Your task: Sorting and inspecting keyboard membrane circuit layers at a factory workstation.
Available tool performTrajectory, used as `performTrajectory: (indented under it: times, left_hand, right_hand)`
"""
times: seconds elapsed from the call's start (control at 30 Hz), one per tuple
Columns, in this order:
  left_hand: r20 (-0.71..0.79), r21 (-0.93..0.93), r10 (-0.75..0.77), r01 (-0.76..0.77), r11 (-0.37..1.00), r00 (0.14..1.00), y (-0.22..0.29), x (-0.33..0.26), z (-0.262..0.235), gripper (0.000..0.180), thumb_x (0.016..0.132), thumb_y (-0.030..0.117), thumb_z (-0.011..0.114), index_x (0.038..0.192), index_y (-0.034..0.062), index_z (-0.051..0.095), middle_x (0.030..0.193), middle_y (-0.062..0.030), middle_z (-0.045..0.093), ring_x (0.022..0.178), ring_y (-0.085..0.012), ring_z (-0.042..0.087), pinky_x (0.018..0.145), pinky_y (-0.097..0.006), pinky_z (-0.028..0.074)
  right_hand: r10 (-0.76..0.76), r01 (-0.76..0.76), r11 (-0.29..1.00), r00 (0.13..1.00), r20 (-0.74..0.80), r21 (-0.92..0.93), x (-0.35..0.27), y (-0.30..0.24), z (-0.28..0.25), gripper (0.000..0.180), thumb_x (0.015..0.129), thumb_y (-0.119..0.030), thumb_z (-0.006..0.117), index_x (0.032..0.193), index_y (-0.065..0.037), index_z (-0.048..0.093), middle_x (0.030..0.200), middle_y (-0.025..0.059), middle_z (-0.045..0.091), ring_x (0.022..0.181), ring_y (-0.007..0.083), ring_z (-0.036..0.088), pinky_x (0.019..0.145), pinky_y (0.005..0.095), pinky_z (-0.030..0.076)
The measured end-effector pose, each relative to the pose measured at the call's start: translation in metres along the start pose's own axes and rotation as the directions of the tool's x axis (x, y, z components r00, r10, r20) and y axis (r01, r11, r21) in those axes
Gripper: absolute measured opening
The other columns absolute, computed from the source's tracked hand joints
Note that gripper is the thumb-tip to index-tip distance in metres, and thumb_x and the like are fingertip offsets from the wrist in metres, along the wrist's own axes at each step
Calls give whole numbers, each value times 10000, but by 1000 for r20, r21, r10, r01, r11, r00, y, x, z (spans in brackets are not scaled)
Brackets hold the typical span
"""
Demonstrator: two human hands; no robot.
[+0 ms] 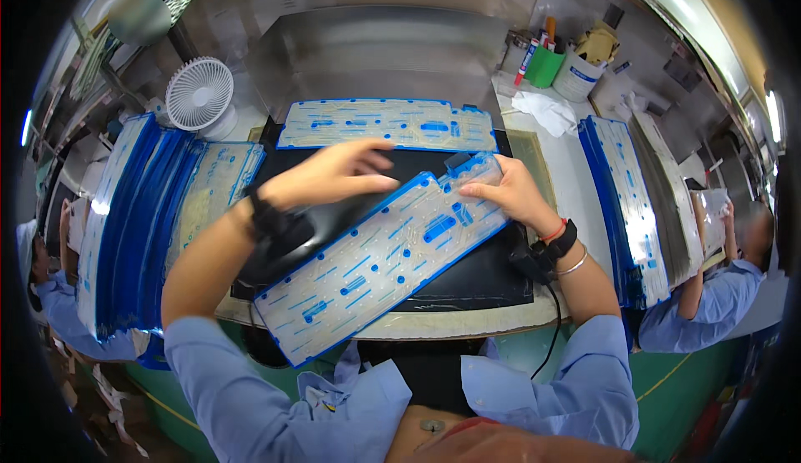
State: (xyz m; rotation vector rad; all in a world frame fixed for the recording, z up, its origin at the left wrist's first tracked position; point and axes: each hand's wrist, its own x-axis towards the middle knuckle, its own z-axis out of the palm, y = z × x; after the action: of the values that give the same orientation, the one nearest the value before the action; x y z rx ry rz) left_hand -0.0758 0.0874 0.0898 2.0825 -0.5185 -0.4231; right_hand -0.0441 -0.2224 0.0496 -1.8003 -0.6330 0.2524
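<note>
A long flat panel (367, 254), pale with blue edges, blue dashes and blue patches, lies slanted before me with its near left corner over the bench's front edge. My right hand (509, 192) is closed on its far right end, where there is a notch and a dark tab, with the thumb on top. My left hand (338, 171) hovers above the panel's far edge, fingers stretched out and slightly blurred, holding nothing. Just beyond it lies a second panel (375, 123) of the same kind, on the black mat (467, 284).
Upright stacks of blue-edged panels (125, 221) stand at left, with more panels (626, 204) at right. A white fan (200, 94) is at the back left. Back right are a green pen holder (545, 67), a white tub (577, 75) and crumpled white cloth (546, 113). People sit at both sides.
</note>
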Motion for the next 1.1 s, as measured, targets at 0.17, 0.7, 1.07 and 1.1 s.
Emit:
performTrajectory:
  times: [0.17, 0.7, 1.07, 1.1]
  left_hand:
    - [339, -431, 118, 42, 902, 933, -17, 65, 56, 472, 845, 207, 718, 1238, 13, 544, 1114, -80, 639, 990, -118, 594, 881, -272, 463]
    - [407, -500, 230, 4, 866, 884, -33, 76, 67, 370, 887, 143, 658, 1205, -17, 557, 1089, -54, 640, 959, -75, 558, 873, -249, 455]
    - [380, -424, 150, 28, 905, 913, -38, 71, 64, 391, 872, 208, 685, 1184, -4, 584, 1078, -68, 651, 946, -98, 581, 855, -261, 462]
    - [385, -414, 165, 10, 910, 908, -38, 71, 63, 389, 870, 216, 689, 1181, 5, 591, 1066, -69, 654, 940, -102, 587, 851, -263, 464]
  right_hand:
    - [-162, 107, 971, 951, -262, -213, -6, -11, 11, 479, 741, -198, 785, 1124, -12, 566, 1076, 122, 638, 986, 194, 619, 851, 317, 485]
    - [-402, -355, 658, 579, 709, 664, -32, -91, 64, 517, 730, -152, 814, 1123, -17, 508, 922, 20, 572, 819, 96, 544, 758, 247, 439]
    - [44, -9, 949, 994, -104, 317, -37, -15, -25, 120, 895, -65, 615, 951, 21, 677, 920, 87, 684, 800, 113, 626, 739, 240, 502]
    - [38, 27, 963, 971, -235, 269, -38, -10, -29, 95, 866, -41, 651, 933, 18, 683, 894, 82, 687, 782, 110, 626, 728, 232, 500]
